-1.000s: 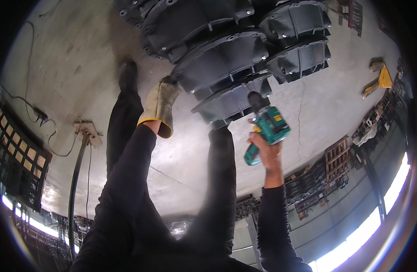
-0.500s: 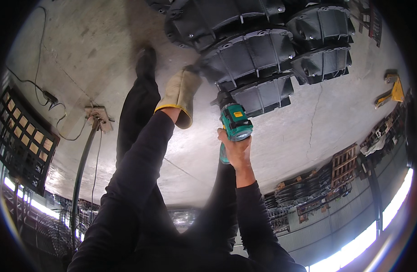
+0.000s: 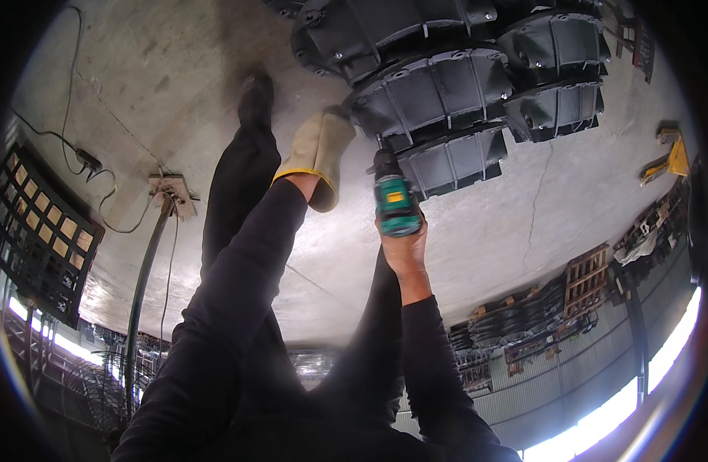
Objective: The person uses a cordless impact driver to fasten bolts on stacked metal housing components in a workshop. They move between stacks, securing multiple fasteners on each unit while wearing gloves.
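My right hand (image 3: 407, 245), bare, is wrapped round the grip of a green and black cordless drill (image 3: 397, 202). The drill's tip points away from me, close to the near-left edge of the stacked black ribbed parts (image 3: 431, 91); whether it touches them I cannot tell. On my left hand (image 3: 317, 154) is a beige work glove with a yellow-trimmed cuff. It reaches to the left edge of the same stack, its dark finger end beside the parts. Those fingers are hidden, so their grip does not show. Small shiny bolts dot the curved parts.
A post on a base plate (image 3: 172, 194) stands at left, with a cable and a black box (image 3: 88, 160) near it. Further left is a dark grid rack (image 3: 42, 231). A yellow pallet jack (image 3: 668, 160) and a wooden pallet (image 3: 585, 281) are at right.
The drill has swung a little left and its body has turned in my right hand. My gloved left hand and the stack sit slightly further right in the view.
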`<state>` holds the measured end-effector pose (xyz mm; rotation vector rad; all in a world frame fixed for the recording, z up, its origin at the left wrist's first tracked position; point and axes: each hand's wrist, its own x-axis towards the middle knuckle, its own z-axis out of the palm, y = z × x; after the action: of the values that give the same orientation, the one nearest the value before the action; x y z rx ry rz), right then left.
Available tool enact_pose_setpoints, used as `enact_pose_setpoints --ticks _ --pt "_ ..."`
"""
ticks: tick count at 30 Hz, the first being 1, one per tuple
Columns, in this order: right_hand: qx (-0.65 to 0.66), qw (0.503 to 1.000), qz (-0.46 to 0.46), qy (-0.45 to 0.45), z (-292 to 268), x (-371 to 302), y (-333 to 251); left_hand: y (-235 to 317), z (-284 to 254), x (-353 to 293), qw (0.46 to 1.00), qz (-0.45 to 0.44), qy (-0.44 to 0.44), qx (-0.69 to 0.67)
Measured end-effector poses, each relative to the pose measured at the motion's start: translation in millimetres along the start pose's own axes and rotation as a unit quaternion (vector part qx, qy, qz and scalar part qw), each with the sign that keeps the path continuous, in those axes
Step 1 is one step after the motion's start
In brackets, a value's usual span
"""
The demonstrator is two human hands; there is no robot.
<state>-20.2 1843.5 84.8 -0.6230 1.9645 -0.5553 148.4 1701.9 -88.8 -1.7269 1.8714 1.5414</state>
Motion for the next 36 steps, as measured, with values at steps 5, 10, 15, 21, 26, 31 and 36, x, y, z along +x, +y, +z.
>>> enact_pose_setpoints --ticks 5,10,15,21,26,31,36 --pt "-0.121 0.991 0.014 -0.058 -18 13 4 0 4 5 0.997 0.033 0.013 0.065" --pt "-0.078 0.992 0.084 -0.049 -15 9 17 -6 12 4 1.000 0.004 0.010 0.008" --pt "-0.110 0.990 0.065 -0.061 -17 7 11 -18 27 5 0.983 0.041 -0.002 0.180" --pt "-0.160 0.984 0.059 -0.043 -14 8 -5 -29 42 8 0.980 0.051 0.031 0.192" --pt "-0.167 0.984 0.049 -0.042 -13 11 -10 -37 51 12 0.979 0.054 0.034 0.196" --pt "-0.168 0.984 0.044 -0.038 -13 10 -11 -38 55 17 0.988 0.033 0.021 0.149" --pt "-0.173 0.983 0.041 -0.037 -12 12 -12 -27 39 14 0.985 0.053 0.006 0.167"
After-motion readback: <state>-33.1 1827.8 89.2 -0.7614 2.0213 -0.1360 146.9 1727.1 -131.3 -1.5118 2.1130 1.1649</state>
